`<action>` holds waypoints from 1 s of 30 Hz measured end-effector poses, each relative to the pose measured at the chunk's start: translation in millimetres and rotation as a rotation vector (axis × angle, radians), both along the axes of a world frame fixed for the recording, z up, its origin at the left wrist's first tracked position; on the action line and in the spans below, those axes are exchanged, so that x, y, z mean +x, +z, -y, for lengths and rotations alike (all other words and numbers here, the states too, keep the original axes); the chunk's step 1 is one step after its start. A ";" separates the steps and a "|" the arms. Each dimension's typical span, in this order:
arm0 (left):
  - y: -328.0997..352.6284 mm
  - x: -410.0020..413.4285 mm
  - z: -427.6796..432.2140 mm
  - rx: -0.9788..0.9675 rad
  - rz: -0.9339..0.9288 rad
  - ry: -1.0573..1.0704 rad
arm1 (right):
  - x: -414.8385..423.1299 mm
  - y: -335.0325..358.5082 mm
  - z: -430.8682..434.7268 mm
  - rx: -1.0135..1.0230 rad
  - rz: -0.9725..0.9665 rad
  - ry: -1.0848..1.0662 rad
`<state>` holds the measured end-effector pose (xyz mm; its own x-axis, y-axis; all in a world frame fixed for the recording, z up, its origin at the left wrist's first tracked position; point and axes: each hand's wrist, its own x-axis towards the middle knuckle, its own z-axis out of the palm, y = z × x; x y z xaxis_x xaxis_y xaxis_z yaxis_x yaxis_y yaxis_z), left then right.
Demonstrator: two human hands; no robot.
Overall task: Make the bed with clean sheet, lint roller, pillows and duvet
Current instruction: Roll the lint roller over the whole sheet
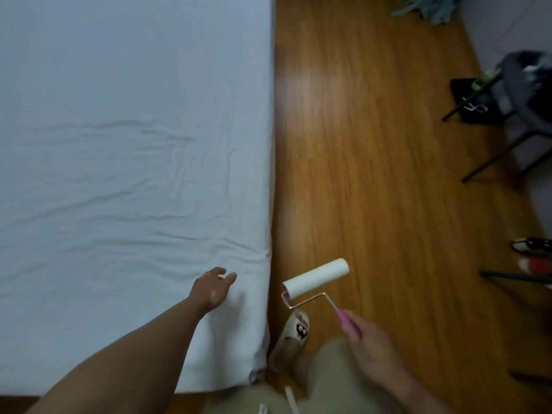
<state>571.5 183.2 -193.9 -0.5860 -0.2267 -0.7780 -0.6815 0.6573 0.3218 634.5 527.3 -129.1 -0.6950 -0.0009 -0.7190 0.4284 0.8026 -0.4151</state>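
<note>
Right fingers: the right hand [369, 343] is wrapped around the pink handle of the lint roller [316, 277], out over the wooden floor [388, 174], just off the bed's right edge.
Left fingers: the left hand [212, 287] lies palm down with fingers loosely spread on the sheet [119, 144], holding nothing, near the bed's near right corner.
Roller position: the white drum is in the air beside the mattress, not touching the sheet; its long axis runs slantwise, the far end pointing away and to the right.
Key relation: the sheet lies to the left of the drum, across the bed's right edge. The right hand carries the tool; the left hand is the nearer one to the cloth and seems placed to steady it.
Sheet: spread over the mattress, with soft creases across the middle and toward the near edge.
Judged step: rolling looks about to begin; no pillows or duvet are in view.
Containers: none visible.
Surroundings: a slipper [294, 330] by the corner, a dark chair [513, 109] at the far right.
</note>
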 end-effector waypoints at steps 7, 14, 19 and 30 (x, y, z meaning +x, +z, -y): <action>56.3 15.6 -42.9 0.123 -0.024 0.077 | -12.1 53.9 -110.5 0.080 -0.022 -0.159; 83.8 -57.4 -140.5 0.092 -0.039 0.171 | -126.9 64.1 -220.8 0.085 0.082 -0.120; 103.8 -132.5 -213.6 0.158 -0.093 0.327 | -269.5 81.2 -251.9 0.054 0.071 0.118; 84.8 -375.5 -194.9 0.252 0.032 0.482 | -566.1 86.7 -199.0 -0.242 0.088 -0.275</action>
<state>195.9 378.1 -109.1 -0.4369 -0.2684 -0.8585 -0.8986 0.1733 0.4031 68.4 726.4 -42.4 -0.6288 0.0003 -0.7776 0.6566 0.5358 -0.5308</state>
